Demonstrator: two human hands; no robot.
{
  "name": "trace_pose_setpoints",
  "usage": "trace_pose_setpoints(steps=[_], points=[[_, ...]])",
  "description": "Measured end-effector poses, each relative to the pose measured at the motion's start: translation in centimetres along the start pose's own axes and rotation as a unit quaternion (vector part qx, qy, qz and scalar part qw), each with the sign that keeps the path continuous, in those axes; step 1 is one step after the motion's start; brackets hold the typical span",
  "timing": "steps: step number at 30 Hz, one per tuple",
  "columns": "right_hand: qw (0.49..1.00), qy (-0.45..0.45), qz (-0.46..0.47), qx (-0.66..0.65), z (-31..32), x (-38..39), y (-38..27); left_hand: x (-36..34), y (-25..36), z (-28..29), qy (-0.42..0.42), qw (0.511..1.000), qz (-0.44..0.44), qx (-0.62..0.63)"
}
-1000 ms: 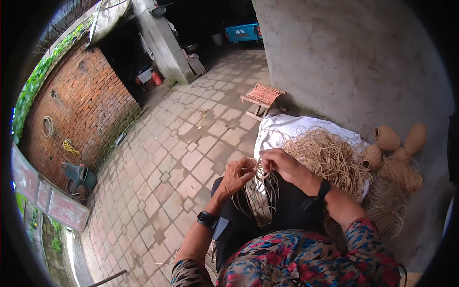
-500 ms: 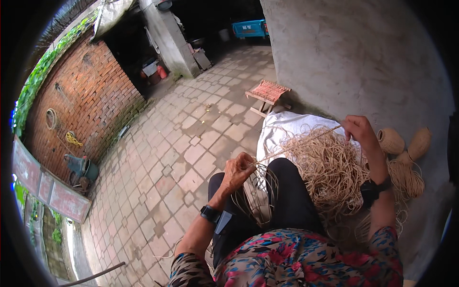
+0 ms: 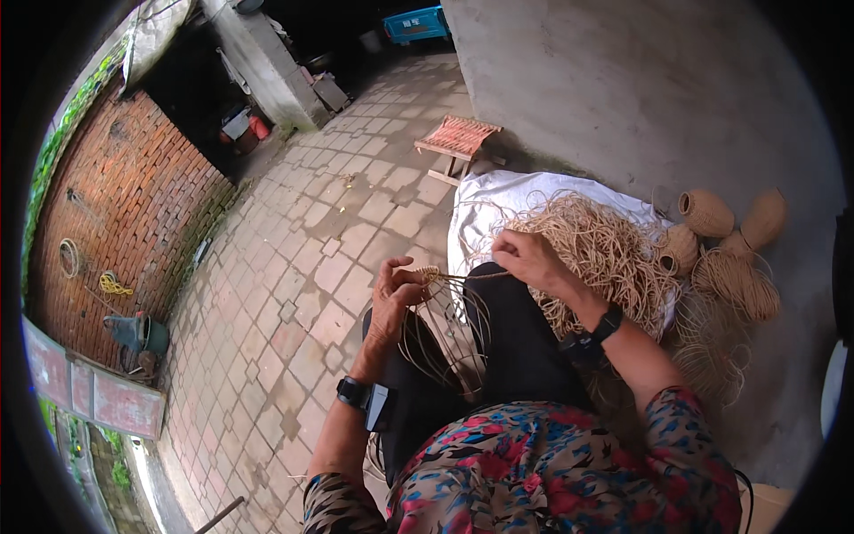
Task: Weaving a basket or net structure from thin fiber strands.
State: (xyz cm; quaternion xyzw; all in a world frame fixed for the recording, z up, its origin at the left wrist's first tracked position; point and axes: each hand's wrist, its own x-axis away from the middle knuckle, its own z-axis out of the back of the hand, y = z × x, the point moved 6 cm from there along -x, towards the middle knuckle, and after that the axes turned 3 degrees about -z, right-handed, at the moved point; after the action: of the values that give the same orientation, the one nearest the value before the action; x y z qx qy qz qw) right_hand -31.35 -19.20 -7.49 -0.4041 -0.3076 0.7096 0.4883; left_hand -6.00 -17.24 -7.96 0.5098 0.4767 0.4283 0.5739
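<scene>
Between my knees hangs a wire frame (image 3: 482,331), its thin ribs bowed out and a small band of woven cord at its top end. My left hand (image 3: 398,292) is closed on that woven end, thumb and fingers pinching it. A tan cord (image 3: 485,276) runs from there, pulled straight across to the right. My right hand (image 3: 532,260) pinches the cord's other end just above my right knee. Its fingertips are bent and partly hide the grip. The lower part of the frame lies against my dark trousers.
Right of my knee, a tangled heap of tan cord (image 3: 592,236) lies on a white sheet (image 3: 476,191). Several woven jar-shaped baskets (image 3: 707,214) and a bundled cord coil (image 3: 743,289) sit by the grey wall (image 3: 623,98). A slatted stool (image 3: 458,135) stands ahead on the paving.
My right hand has come down and left toward my left hand, so the cord between them is shorter. The left hand has turned and its fingers have shifted. The whole view has moved slightly.
</scene>
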Motion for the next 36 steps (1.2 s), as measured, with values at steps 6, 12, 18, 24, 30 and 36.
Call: trace_pose_setpoints(steps=[6, 12, 18, 24, 30, 36], points=[[0.982, -0.053, 0.176, 0.033, -8.2, -2.9, -5.6, 0.2, -0.2, 0.7, 0.003, 0.996, 0.009, 0.083], [0.957, -0.063, 0.27, 0.083, -7.6, -3.1, -8.4, -0.3, -0.6, 0.8, -0.024, 0.999, 0.004, -0.027], [0.953, -0.153, 0.247, 0.083, -4.9, -0.8, -8.6, 0.4, 1.0, 0.0, -0.091, 0.961, -0.047, -0.256], [0.956, -0.226, 0.069, -0.176, -5.9, -1.3, -7.3, 0.1, 2.0, -1.9, -0.044, 0.958, -0.088, -0.271], [0.88, 0.082, 0.439, 0.164, -4.9, -2.8, -13.3, 0.7, 1.4, -0.9, -0.004, 0.957, -0.07, -0.281], [0.985, -0.001, 0.009, -0.172, -1.8, -9.7, -11.4, 0.1, 0.7, -0.7, 0.007, 0.952, -0.101, -0.289]])
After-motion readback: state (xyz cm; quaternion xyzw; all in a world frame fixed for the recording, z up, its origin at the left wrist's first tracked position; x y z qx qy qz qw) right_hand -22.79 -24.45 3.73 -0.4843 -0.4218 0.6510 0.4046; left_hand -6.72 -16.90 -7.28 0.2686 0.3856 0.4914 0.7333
